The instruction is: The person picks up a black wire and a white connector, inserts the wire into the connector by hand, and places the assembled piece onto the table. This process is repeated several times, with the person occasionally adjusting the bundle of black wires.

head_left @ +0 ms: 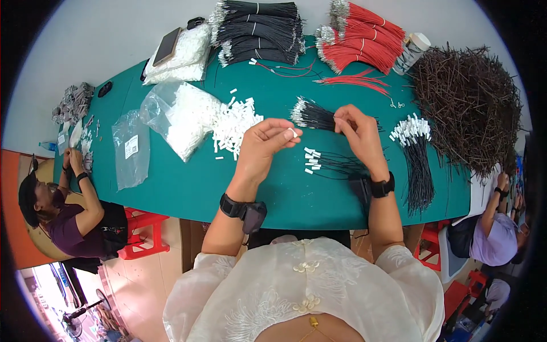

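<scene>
My left hand (265, 147) pinches a small white connector housing (294, 133) between thumb and forefinger. My right hand (360, 138) is at the bundle of black wires (314, 116), thumb and fingertips pressed together over it; whatever they grip is hidden. Silvery terminals tip the wires' left ends. Below, between my hands, lie several black wires with white housings (312, 161) on their left ends. A loose pile of white housings (235, 124) spreads left of my left hand, spilling from a clear plastic bag (188, 122). Right of my right hand is a bundle of black wires with white housings (416, 154).
Black wire bundles (259, 31) and red wire bundles (364, 40) line the green table's (273, 199) far side. A lidded bottle (411, 54) stands beside a heap of dark brown wires (467, 108). A phone (167, 47) rests on white bags. Other people (74, 219) sit at both ends.
</scene>
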### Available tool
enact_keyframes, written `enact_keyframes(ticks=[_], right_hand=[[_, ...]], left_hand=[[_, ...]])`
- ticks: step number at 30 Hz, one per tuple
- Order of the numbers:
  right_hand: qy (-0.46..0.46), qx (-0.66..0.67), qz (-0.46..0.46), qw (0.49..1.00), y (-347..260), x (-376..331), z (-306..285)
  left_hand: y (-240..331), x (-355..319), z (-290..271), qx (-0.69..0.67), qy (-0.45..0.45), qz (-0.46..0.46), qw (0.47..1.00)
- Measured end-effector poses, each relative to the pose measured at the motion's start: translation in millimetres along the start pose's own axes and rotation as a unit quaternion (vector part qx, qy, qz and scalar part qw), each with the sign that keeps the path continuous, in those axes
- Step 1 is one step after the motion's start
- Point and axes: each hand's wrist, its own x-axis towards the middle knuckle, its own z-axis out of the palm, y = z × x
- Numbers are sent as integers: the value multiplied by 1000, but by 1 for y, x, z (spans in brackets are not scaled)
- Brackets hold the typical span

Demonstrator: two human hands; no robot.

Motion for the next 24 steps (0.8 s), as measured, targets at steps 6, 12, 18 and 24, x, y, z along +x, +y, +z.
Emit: enact_keyframes(ticks=[6, 12, 18, 24], right_hand=[[-16, 23, 16, 999, -24, -21, -2], [27, 88, -37, 995, -28, -25, 15], [31, 60, 11, 998, -48, -30, 17], [44, 21, -32, 998, -54, -30, 19]], left_hand=[[-7, -1, 3, -113, 12, -9, 993], [-8, -4, 9, -71, 30, 14, 997], [0, -9, 15, -35, 52, 40, 997], [1, -11, 16, -33, 47, 35, 998]])
